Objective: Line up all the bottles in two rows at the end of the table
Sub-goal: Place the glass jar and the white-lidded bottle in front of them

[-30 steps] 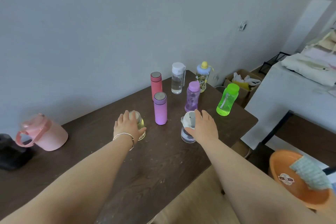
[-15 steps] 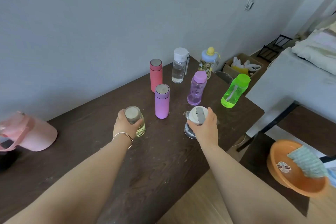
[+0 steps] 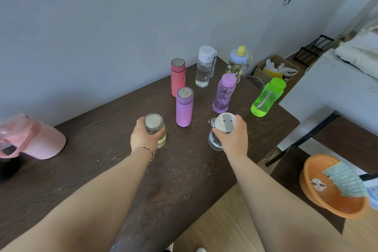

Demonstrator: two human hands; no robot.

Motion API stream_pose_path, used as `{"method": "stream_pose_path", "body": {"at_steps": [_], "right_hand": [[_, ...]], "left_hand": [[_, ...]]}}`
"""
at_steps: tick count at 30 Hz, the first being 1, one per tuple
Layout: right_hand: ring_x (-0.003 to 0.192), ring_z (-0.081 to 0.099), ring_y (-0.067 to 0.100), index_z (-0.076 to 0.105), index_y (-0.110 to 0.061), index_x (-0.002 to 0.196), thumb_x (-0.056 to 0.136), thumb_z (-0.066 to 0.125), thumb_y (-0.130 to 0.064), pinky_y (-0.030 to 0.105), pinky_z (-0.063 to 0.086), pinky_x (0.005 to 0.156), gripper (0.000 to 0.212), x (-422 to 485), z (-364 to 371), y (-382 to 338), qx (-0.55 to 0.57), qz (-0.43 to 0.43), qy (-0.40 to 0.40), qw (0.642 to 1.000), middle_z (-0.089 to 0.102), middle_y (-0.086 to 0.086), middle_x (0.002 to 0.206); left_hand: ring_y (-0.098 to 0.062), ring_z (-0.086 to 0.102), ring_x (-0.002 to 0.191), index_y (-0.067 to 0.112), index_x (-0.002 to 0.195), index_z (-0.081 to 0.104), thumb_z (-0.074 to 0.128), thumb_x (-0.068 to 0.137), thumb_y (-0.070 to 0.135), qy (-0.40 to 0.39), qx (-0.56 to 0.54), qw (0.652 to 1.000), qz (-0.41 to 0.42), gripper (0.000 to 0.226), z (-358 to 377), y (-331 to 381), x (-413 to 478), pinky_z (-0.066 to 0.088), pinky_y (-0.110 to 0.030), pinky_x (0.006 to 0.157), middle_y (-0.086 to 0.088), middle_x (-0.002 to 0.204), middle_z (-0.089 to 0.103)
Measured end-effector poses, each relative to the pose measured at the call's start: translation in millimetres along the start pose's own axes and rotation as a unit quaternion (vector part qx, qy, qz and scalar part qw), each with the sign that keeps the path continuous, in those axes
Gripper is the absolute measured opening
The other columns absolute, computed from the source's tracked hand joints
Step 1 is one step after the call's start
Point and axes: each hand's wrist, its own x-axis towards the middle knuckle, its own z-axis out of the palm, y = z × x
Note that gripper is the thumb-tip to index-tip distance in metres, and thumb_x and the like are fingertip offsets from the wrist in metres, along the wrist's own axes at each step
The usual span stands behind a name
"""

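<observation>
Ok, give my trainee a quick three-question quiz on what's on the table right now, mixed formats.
1. True or false: the left hand grips a glass bottle with a metal lid.
2. Multiple choice: which bottle stands nearest the table's right edge? A) red flask B) green bottle C) purple flask
3. Fill in: the right hand holds a clear bottle with a ____ lid.

Key:
1. True.
2. B, the green bottle; the red flask and purple flask stand on the wall side.
3. White; see the clear bottle.
</observation>
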Motion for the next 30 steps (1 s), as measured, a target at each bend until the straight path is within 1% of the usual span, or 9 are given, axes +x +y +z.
{"method": "stream_pose_path", "body": {"at_steps": [3, 6, 9, 13, 16, 20, 22, 25, 30], "right_hand": [[0.122, 0.049, 0.017, 0.035, -0.024, 0.140, 0.070, 0.086, -0.045, 0.034, 0.047, 0.097, 0.088, -3, -3, -3, 0.003, -0.007, -0.008, 1.000, 0.046, 0.000, 0.136], [0.120, 0.049, 0.015, 0.037, -0.025, 0.137, 0.071, 0.085, -0.045, 0.033, 0.046, 0.096, 0.085, -7, -9, -12, 0.003, -0.033, -0.018, 0.999, 0.047, -0.001, 0.135], [0.120, 0.050, 0.017, 0.036, -0.026, 0.138, 0.070, 0.083, -0.050, 0.036, 0.048, 0.097, 0.086, -11, -12, -22, 0.010, -0.051, -0.029, 0.998, 0.047, -0.002, 0.135], [0.118, 0.051, 0.017, 0.037, -0.027, 0.136, 0.069, 0.082, -0.055, 0.037, 0.050, 0.095, 0.085, -21, -17, -37, 0.020, -0.092, -0.046, 0.994, 0.048, -0.002, 0.131], [0.118, 0.051, 0.016, 0.038, -0.027, 0.135, 0.067, 0.081, -0.058, 0.039, 0.051, 0.096, 0.086, -33, -19, -44, 0.026, -0.118, -0.067, 0.990, 0.049, -0.002, 0.129], [0.118, 0.051, 0.016, 0.037, -0.027, 0.136, 0.066, 0.083, -0.056, 0.040, 0.052, 0.095, 0.089, -53, -15, -58, 0.036, -0.152, -0.100, 0.983, 0.049, -0.003, 0.130], [0.113, 0.054, 0.015, 0.041, -0.029, 0.133, 0.066, 0.082, -0.055, 0.039, 0.053, 0.093, 0.083, -64, -11, -67, 0.051, -0.170, -0.116, 0.977, 0.051, -0.005, 0.127], [0.102, 0.057, 0.015, 0.046, -0.034, 0.124, 0.064, 0.078, -0.057, 0.039, 0.055, 0.086, 0.072, -81, -2, -84, 0.069, -0.200, -0.138, 0.968, 0.053, -0.008, 0.119], [0.102, 0.054, 0.012, 0.047, -0.031, 0.122, 0.064, 0.081, -0.054, 0.035, 0.052, 0.080, 0.072, -114, 16, -117, 0.081, -0.230, -0.168, 0.955, 0.051, -0.008, 0.115]], "left_hand": [[-0.025, 0.060, 0.110, 0.027, 0.129, 0.048, 0.082, 0.072, 0.042, 0.002, -0.003, 1.000, 0.003, 0.068, -2, 5, -7, 0.046, -0.033, 0.089, 0.001, 0.122, 0.064], [-0.025, 0.061, 0.108, 0.028, 0.127, 0.048, 0.081, 0.070, 0.047, 0.007, -0.008, 1.000, 0.010, 0.069, -6, 13, -15, 0.050, -0.038, 0.092, 0.001, 0.119, 0.065], [-0.024, 0.061, 0.108, 0.029, 0.126, 0.049, 0.082, 0.069, 0.047, 0.024, -0.025, 0.999, 0.016, 0.068, -13, 21, -25, 0.051, -0.040, 0.092, 0.003, 0.118, 0.065], [-0.024, 0.060, 0.110, 0.029, 0.129, 0.048, 0.080, 0.069, 0.051, 0.050, -0.026, 0.998, 0.018, 0.072, -28, 25, -43, 0.051, -0.041, 0.094, 0.001, 0.121, 0.064], [-0.024, 0.060, 0.109, 0.028, 0.130, 0.047, 0.080, 0.071, 0.050, 0.074, -0.024, 0.997, 0.015, 0.072, -44, 23, -63, 0.051, -0.041, 0.093, 0.001, 0.121, 0.064], [-0.025, 0.059, 0.111, 0.026, 0.132, 0.047, 0.080, 0.073, 0.044, 0.112, -0.026, 0.993, -0.005, 0.070, -71, 11, -89, 0.050, -0.040, 0.094, 0.001, 0.122, 0.062], [-0.025, 0.059, 0.112, 0.027, 0.133, 0.046, 0.080, 0.072, 0.045, 0.127, -0.028, 0.991, -0.019, 0.072, -86, 1, -99, 0.050, -0.041, 0.094, 0.001, 0.122, 0.062], [-0.025, 0.059, 0.110, 0.028, 0.132, 0.046, 0.080, 0.071, 0.045, 0.153, -0.032, 0.987, -0.037, 0.072, -110, -15, -111, 0.051, -0.041, 0.093, 0.001, 0.121, 0.063], [-0.025, 0.061, 0.107, 0.030, 0.125, 0.050, 0.080, 0.067, 0.048, 0.197, -0.043, 0.978, -0.057, 0.068, -154, -44, -123, 0.052, -0.043, 0.091, 0.002, 0.117, 0.064]]}}
